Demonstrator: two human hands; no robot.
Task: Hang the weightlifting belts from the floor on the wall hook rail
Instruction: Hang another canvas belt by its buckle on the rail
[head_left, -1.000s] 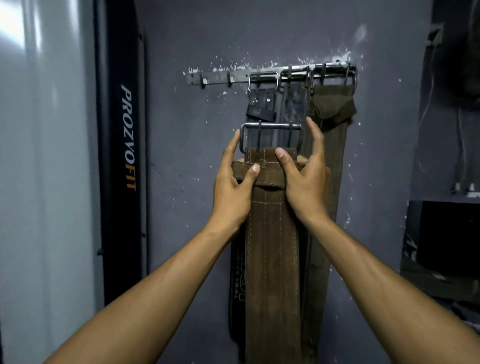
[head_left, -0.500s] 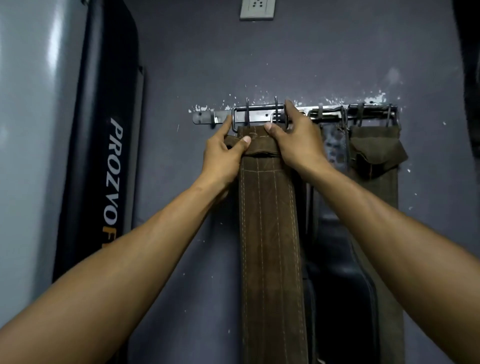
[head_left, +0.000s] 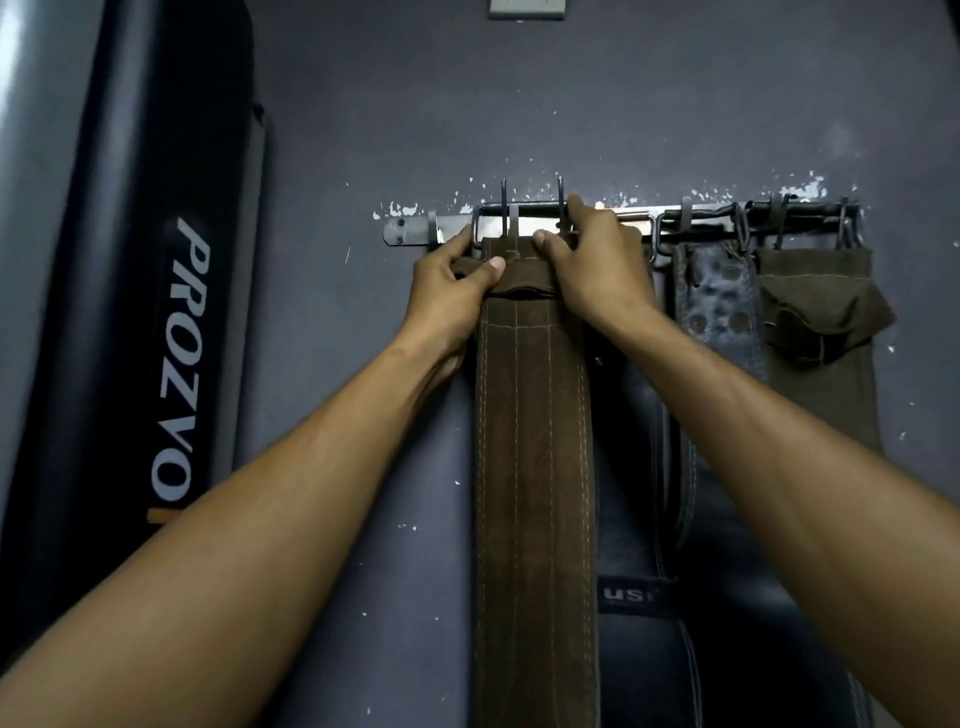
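A brown suede belt (head_left: 535, 467) with pale stitching hangs straight down the wall. Its steel buckle (head_left: 498, 218) sits against the metal hook rail (head_left: 410, 231), with two prongs sticking up above it. My left hand (head_left: 452, 291) grips the belt's folded top at its left edge. My right hand (head_left: 597, 265) holds the top at the right, fingers on the buckle and rail. Further right on the rail hang a black belt (head_left: 719, 301) with worn holes and an olive belt (head_left: 821, 332).
A tall black padded object (head_left: 171, 312) lettered PROZVO stands against the wall at left. A wall socket (head_left: 527, 8) sits at the top edge. Below the rail, a dark belt part bears a small label (head_left: 631, 595).
Both hands lifted the brown belt from mid-wall height up to the rail. Since half a second ago its buckle stays at the rail's left part and my hands have barely shifted.
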